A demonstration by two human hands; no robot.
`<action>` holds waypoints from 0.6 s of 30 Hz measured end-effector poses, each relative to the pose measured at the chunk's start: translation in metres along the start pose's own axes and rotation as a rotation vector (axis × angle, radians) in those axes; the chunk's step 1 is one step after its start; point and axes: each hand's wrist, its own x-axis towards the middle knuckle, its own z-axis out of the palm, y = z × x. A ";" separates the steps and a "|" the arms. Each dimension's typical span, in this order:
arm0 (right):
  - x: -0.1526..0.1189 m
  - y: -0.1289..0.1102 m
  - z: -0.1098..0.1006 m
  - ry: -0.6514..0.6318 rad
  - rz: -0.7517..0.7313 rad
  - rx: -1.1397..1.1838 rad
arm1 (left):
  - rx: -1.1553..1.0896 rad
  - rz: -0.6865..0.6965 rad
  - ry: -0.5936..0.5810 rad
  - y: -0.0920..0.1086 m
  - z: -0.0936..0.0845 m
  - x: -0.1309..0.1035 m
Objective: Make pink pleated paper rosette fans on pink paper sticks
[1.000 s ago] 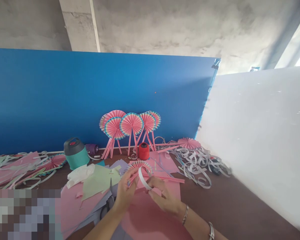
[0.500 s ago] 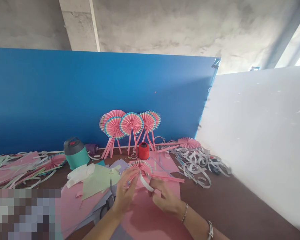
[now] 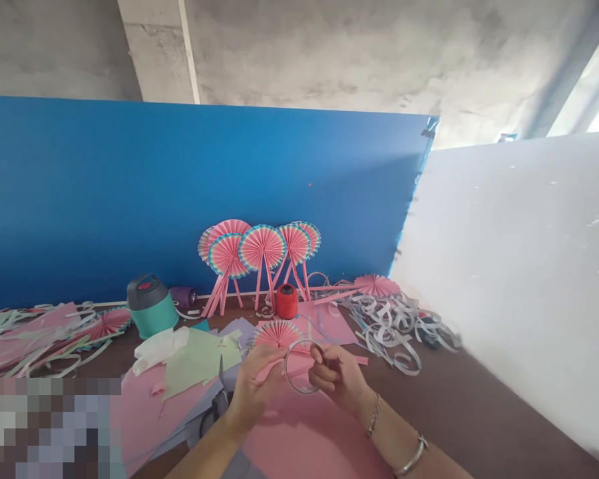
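Note:
A narrow pale strip (image 3: 299,391) is curled into a loop between my two hands. My right hand (image 3: 340,376) has its fingers curled around the loop's right side. At the left edge of the loop are the thumb and forefinger of my left hand (image 3: 254,386), closed on it. Just behind my hands lies a pleated pink paper fan (image 3: 277,332) with a striped edge, its lower part hidden by them. Pink paper sheets (image 3: 309,432) spread beneath my hands. Dark-handled scissors (image 3: 221,392) rest left of my left hand.
Several finished pink fans (image 3: 263,247) stand against the blue panel (image 3: 130,179). A red spool (image 3: 287,301) sits before them, a teal container (image 3: 152,313) to the left. Tangled white strips (image 3: 394,326) lie at right, near another pink fan (image 3: 378,285). Green paper (image 3: 194,359) lies at left.
The pale strip, earlier a short curve reaching from the fan to my right hand, now forms a round loop. My right hand has shifted slightly right and turned; the fan shows more behind my hands.

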 end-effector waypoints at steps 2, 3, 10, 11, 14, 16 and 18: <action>0.000 0.000 -0.003 -0.008 0.019 0.029 | -0.008 0.001 -0.001 0.002 0.000 0.001; 0.000 0.000 -0.003 -0.017 0.030 0.038 | -0.014 -0.006 -0.005 0.003 -0.001 0.001; 0.000 -0.003 -0.005 -0.046 0.077 0.085 | -0.067 -0.070 -0.046 0.005 0.000 0.002; 0.000 -0.002 -0.005 -0.050 0.082 0.092 | -0.077 -0.072 -0.050 0.005 0.000 0.002; 0.000 -0.001 -0.009 -0.070 0.096 0.110 | -0.103 -0.081 -0.048 0.005 0.001 0.004; 0.000 0.000 -0.011 -0.084 0.099 0.123 | -0.110 -0.091 -0.049 0.006 0.002 0.004; 0.001 0.000 -0.013 -0.099 0.101 0.132 | -0.114 -0.100 -0.065 0.007 0.002 0.004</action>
